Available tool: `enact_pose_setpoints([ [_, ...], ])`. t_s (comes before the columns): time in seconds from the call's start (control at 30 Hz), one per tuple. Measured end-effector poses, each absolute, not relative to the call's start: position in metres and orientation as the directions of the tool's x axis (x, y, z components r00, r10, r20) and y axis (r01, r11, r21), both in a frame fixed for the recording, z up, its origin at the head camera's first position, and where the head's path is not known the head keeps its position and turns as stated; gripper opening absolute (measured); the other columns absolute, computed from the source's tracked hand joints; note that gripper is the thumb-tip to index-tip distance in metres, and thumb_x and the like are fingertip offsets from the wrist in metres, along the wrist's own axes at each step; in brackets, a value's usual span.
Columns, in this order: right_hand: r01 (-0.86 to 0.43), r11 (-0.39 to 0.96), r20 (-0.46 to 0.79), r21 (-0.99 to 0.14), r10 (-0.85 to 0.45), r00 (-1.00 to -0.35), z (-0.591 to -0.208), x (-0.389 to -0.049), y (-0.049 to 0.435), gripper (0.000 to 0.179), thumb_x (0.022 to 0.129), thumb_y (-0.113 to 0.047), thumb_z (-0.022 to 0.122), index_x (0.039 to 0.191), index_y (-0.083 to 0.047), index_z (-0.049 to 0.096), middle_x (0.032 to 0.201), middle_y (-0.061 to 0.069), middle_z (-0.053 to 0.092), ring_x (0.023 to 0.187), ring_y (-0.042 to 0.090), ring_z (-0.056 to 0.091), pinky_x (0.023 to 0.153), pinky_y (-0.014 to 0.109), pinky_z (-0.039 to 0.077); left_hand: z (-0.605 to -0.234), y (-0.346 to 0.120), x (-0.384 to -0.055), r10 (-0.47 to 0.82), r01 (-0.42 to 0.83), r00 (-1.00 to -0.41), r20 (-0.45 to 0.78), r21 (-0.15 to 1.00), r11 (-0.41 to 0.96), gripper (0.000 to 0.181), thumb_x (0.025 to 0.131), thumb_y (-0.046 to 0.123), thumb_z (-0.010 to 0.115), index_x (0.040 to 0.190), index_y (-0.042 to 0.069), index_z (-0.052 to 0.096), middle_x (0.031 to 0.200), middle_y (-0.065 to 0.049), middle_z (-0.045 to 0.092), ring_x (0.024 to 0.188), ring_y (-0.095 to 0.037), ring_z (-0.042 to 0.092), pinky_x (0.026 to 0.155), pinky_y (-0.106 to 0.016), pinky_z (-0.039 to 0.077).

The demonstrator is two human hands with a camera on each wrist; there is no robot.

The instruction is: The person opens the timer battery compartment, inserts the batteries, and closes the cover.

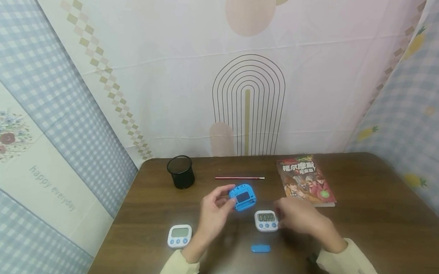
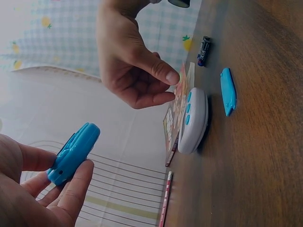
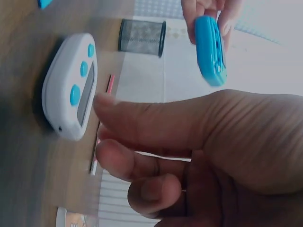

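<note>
My left hand point(image 1: 214, 211) pinches a blue digital timer point(image 1: 242, 197) by its edge, raised over the table, with its back and an uncovered battery slot facing up. My right hand point(image 1: 299, 216) holds nothing; its fingers are loosely curled beside a white timer point(image 1: 266, 221) with blue buttons and a lit display. In the right wrist view a gap shows between the thumb and that white timer point(image 3: 71, 87). A small blue battery cover point(image 1: 260, 248) lies in front of it. On the table a dark battery point(image 2: 204, 51) shows in the left wrist view.
A second white timer point(image 1: 179, 236) with a blank display lies by the left wrist. Farther back are a black mesh pen cup point(image 1: 183, 178), a red pencil point(image 1: 240, 178) and a comic-style book point(image 1: 306, 182). The wooden table point(image 1: 141, 207) meets a cloth-covered wall behind.
</note>
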State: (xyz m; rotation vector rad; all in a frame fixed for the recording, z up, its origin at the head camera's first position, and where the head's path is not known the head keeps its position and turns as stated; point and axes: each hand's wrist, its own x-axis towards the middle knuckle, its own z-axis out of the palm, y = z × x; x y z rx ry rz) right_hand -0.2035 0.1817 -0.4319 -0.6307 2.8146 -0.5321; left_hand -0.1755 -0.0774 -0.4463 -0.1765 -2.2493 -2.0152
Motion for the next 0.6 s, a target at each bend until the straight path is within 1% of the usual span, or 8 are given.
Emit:
enact_pose_setpoints([
  [0.07,-0.35,0.855,-0.128,-0.383,-0.425,-0.896,-0.432,-0.205,0.184,0.025,0.075,-0.009,0.092,0.087,-0.015,0.071,0.074,-0.007,0.062,0.066,0.014,0.055,0.061,0.032,0.051,-0.446,-0.078,-0.175,0.008,0.163,-0.987,0.163,0.981,0.107,0.032,0.101,0.011,0.073,0.133,0.012,0.072,0.128,-0.011,0.072,0.109,-0.031,0.076,0.086,-0.033,0.065],
  [0.23,-0.346,0.873,-0.118,-0.343,-0.406,-0.906,-0.434,-0.211,0.192,0.028,0.074,-0.014,0.095,0.088,-0.016,0.07,0.075,-0.007,0.063,0.067,0.013,0.056,0.061,0.033,0.052,-0.445,-0.078,-0.175,-0.002,0.164,-0.986,0.165,0.98,0.111,0.032,0.101,0.012,0.073,0.132,0.014,0.072,0.129,-0.01,0.072,0.108,-0.029,0.076,0.087,-0.034,0.065],
  [0.43,-0.334,0.867,-0.105,-0.369,-0.396,-0.912,-0.439,-0.218,0.203,0.03,0.073,-0.013,0.095,0.088,-0.014,0.069,0.078,-0.005,0.064,0.069,0.014,0.057,0.062,0.035,0.051,-0.445,-0.077,-0.176,-0.002,0.174,-0.984,0.176,0.978,0.116,0.032,0.101,0.012,0.072,0.133,0.014,0.072,0.129,-0.008,0.072,0.109,-0.029,0.076,0.088,-0.037,0.065],
  [0.6,-0.341,0.866,-0.093,-0.366,-0.399,-0.912,-0.447,-0.216,0.212,0.031,0.072,-0.017,0.096,0.088,-0.016,0.069,0.078,-0.007,0.064,0.069,0.013,0.056,0.062,0.034,0.05,-0.445,-0.08,-0.176,-0.006,0.178,-0.984,0.18,0.978,0.108,0.032,0.101,0.011,0.072,0.133,0.013,0.071,0.13,-0.009,0.072,0.11,-0.031,0.075,0.088,-0.036,0.065],
])
